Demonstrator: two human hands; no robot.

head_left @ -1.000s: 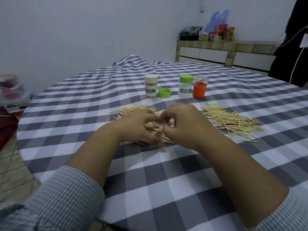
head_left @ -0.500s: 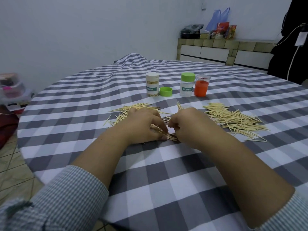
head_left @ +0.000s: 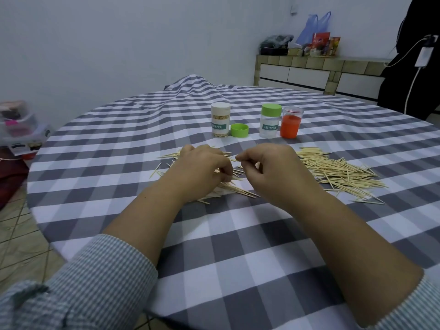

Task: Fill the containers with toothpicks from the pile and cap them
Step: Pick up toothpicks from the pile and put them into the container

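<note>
2 hands work over a toothpick pile (head_left: 333, 170) on a checked tablecloth (head_left: 238, 246). The left hand (head_left: 200, 167) and right hand (head_left: 271, 167) curl, pinching toothpicks (few visible). 3 containers (head_left: 220, 120) stand behind.

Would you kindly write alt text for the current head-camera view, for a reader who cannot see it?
A person's left hand and right hand gather thin wooden toothpicks from a pile on a round table under a grey-and-white checked cloth. Behind stand a filled white-capped container, a loose green cap, a green-capped clear container and an orange container.
</note>
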